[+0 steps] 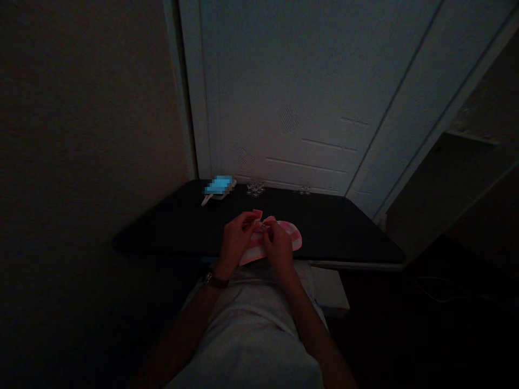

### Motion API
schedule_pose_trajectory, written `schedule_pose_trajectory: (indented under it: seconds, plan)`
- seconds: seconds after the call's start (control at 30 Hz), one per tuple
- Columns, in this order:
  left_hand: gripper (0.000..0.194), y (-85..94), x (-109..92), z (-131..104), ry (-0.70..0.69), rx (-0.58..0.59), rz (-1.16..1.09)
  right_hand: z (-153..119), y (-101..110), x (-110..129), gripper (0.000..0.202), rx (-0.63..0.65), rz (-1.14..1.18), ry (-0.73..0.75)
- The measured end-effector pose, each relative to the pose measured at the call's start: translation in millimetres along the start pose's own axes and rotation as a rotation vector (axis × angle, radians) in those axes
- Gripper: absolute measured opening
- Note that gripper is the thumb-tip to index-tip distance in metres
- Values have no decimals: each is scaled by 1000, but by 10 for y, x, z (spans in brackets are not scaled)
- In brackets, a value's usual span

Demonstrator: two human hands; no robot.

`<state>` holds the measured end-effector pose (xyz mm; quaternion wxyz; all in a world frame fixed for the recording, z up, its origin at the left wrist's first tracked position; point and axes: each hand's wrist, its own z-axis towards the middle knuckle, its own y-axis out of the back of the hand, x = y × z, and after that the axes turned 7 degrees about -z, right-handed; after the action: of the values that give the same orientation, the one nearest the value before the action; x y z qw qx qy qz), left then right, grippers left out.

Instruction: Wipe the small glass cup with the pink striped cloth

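A pink and white striped piece, which looks like cloth (253, 253), lies at the front edge of the dark table (170, 227), its rounded end to the right. My left hand (236, 237) pinches the left part of it, with a pink corner standing up past the fingertips. Close beside it, my right hand (279, 244) has its fingers pressed together on the same piece near the middle. A small crumpled part shows between the two sets of fingertips. The scene is dim, so finer detail is hard to make out.
At the table's back left lies a device with a lit blue screen (219, 185). Clear, shiny flower-shaped objects (255, 187) stand near the back edge, another (305, 189) farther right. A pale panel (284, 81) rises behind. A white box (330, 292) sits below the front edge.
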<state>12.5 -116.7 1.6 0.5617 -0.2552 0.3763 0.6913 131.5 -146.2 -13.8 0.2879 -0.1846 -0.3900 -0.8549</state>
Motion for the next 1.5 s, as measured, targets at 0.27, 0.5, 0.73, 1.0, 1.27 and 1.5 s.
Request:
schedule_pose_trajectory:
  seconds: [0.27, 0.5, 0.73, 1.0, 1.27, 1.5]
  plan:
    - [21, -3, -6, -2, 11, 9, -16, -2, -10, -16, 23, -8, 24, -3]
    - [22, -2, 5, -9, 6, 21, -32, 1, 1, -6, 22, -4, 2, -2]
    - [27, -12, 23, -2, -52, 34, 2, 5, 3, 0, 21, -4, 11, 7]
    - [30, -16, 23, 8, -125, 112, 132, 4, 1, -8, 23, -24, 61, 14]
    - [26, -23, 82, 17, -198, 121, 204, 2, -10, -6, 24, -25, 83, -14]
    - [26, -44, 93, 13, -201, 122, 219, 7, 1, 16, 25, -27, 86, -14]
